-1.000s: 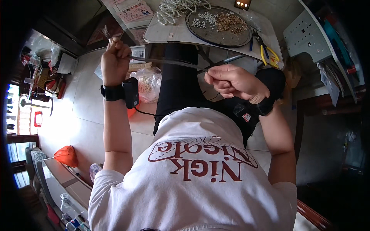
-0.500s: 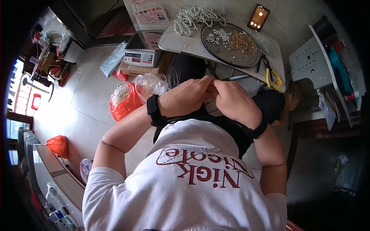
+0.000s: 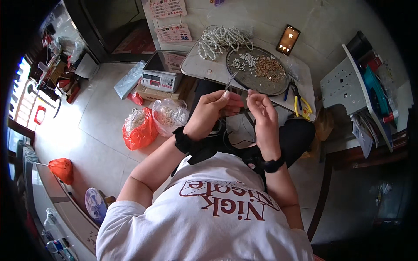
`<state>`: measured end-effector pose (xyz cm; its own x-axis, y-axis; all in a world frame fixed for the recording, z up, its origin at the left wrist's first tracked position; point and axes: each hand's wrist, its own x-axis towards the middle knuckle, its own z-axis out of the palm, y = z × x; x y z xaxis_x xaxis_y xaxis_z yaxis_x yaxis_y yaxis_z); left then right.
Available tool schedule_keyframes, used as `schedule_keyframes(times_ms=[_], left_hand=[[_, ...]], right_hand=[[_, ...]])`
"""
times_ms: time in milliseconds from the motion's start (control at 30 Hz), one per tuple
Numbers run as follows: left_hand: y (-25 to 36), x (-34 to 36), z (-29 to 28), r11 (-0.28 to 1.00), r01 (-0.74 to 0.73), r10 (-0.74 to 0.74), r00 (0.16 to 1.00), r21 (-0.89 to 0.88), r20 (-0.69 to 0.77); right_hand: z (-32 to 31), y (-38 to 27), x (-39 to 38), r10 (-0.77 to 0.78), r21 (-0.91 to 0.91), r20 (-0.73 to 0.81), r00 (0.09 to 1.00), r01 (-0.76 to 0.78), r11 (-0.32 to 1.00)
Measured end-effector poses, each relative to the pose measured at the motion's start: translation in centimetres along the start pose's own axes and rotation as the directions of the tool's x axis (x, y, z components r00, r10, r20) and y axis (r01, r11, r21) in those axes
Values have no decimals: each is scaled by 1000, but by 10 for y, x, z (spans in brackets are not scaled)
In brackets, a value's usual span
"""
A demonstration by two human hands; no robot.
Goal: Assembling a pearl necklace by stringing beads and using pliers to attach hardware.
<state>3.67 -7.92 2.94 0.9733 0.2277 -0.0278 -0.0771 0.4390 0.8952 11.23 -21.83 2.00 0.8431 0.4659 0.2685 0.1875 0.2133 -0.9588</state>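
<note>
My left hand (image 3: pixel 215 106) is closed in a pinch on several thin, pale strands (image 3: pixel 231 79), which stick up past its fingertips toward the table. Whether they are wire or thread, I cannot tell. Just to its right, my right hand (image 3: pixel 264 114) is raised with curled fingers, the fingertips drawn together; anything between them is too small to make out. A gap separates the two hands. Beyond them, a round dark tray (image 3: pixel 273 90) on the small table (image 3: pixel 194 65) bears white beads (image 3: pixel 246 61) and small gold-coloured pieces (image 3: pixel 269 68).
Bundled bead strings (image 3: pixel 224 40), a phone (image 3: pixel 288 40) and yellow-handled pliers (image 3: pixel 301 104) are on or by the table. At left stand a scale (image 3: pixel 160 81) on a cardboard box, a red bag (image 3: pixel 140 138) and a clear bag (image 3: pixel 170 116). A shelf (image 3: pixel 346 89) is at right.
My hands, together before, have come apart, the right one turning upright. The strands now point up from my left hand. The whole view has shifted slightly.
</note>
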Motion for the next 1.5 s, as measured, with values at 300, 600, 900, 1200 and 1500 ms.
schedule_keyframes(times_ms=[300, 600, 900, 1200, 1500], left_hand=[[-28, 15, 2, 987, -7, 15, 999, -162, 46], [3, 18, -41, 978, -51, 55, 998, -202, 15], [16, 25, -71, 910, -43, 83, 993, -412, 79], [11, 13, -45, 855, -306, 413, 890, 419, -193], [12, 3, -38, 556, -412, 639, 767, 722, -54]], right_hand=[[36, 11, 13, 226, 461, -7, 974, -198, 865], [-179, 59, 86, -165, -988, -139, 976, -147, -36], [-211, 66, 102, 118, -956, -255, 960, -232, -180], [-125, -4, 85, 128, -384, -280, 951, -233, 894], [7, -67, 15, 401, 226, 784, 474, -819, 528]])
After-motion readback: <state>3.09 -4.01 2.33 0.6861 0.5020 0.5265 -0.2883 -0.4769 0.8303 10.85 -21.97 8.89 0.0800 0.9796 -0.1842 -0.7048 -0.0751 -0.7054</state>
